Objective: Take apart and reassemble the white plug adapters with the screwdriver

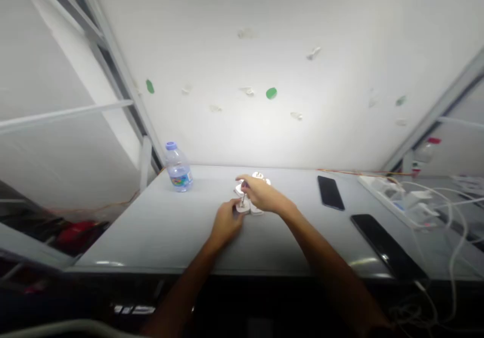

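Observation:
My left hand [227, 223] rests on the table [181, 242], its thumb and fingers closed on the near side of a small white plastic fitting [243, 207]. Above that piece is my right hand [260, 192], its fingers pinched round a thin dark screwdriver [244, 194] whose shaft points down at the fitting. More white fittings lie close around: one [256, 210] just to the right, another [257, 175] behind my right hand with small dark marks on its top. My right hand partly covers the group, so its details are hard to make out.
A water bottle [179, 169] with a blue cap stands at the back left. To the right lie a dark phone [330, 192] and a larger black device [387, 244]. A white power strip [393, 204] with plugs and loose cables runs along the right edge. A white wall [227, 136] rises behind.

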`<state>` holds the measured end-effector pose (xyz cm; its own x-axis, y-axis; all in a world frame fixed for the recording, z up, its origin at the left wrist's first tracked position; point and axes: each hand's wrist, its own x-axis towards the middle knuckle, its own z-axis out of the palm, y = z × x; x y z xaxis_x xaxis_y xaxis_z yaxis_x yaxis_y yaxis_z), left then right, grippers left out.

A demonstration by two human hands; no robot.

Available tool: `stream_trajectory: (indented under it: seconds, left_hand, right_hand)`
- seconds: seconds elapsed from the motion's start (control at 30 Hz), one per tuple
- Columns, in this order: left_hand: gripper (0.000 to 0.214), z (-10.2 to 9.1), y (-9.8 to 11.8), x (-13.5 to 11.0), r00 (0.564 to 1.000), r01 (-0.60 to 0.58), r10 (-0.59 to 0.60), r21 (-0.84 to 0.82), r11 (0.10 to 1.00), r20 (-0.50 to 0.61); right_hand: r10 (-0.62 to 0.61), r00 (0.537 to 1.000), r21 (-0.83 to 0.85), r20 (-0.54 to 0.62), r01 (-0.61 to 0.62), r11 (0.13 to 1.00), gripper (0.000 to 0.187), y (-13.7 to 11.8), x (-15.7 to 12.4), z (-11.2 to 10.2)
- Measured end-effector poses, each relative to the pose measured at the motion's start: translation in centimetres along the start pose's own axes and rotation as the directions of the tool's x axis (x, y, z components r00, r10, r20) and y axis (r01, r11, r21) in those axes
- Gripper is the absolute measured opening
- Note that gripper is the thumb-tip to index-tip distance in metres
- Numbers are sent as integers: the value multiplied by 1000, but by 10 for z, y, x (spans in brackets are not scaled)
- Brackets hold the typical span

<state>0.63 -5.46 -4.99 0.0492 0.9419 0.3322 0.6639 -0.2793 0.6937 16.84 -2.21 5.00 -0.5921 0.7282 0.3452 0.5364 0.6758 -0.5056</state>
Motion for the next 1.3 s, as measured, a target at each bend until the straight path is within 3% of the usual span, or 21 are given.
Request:
stream_trajectory:
  seconds: [0.1,0.3,0.53,1.03,1.13,1.3]
  left_hand:
    - [35,0,1,0,1000,0,0,4,1000,-4]
    - [35,-1,0,0,1000,-8,8,10,1000,11]
    - [35,0,1,0,1000,14,-14,10,1000,12]
    - [36,-1,0,0,1000,8,-8,18,1000,21]
    - [35,-1,0,0,1000,2,-2,13,1000,19]
    - [35,1,-1,0,1000,1,-1,9,1000,6]
  right_hand:
    - [19,999,-47,-42,-21,999,31,-4,3,2]
    - [-23,1000,-86,-4,22,996,42,-8,1,1]
    - [3,999,-190,-50,-12,982,36,-8,0,4]
    - [-3,1000,-164,9,5,986,41,-9,0,2]
    - [24,999,-184,-32,-29,982,33,-8,0,3]
    - [-25,999,-148,-37,19,989,40,-5,-3,3]
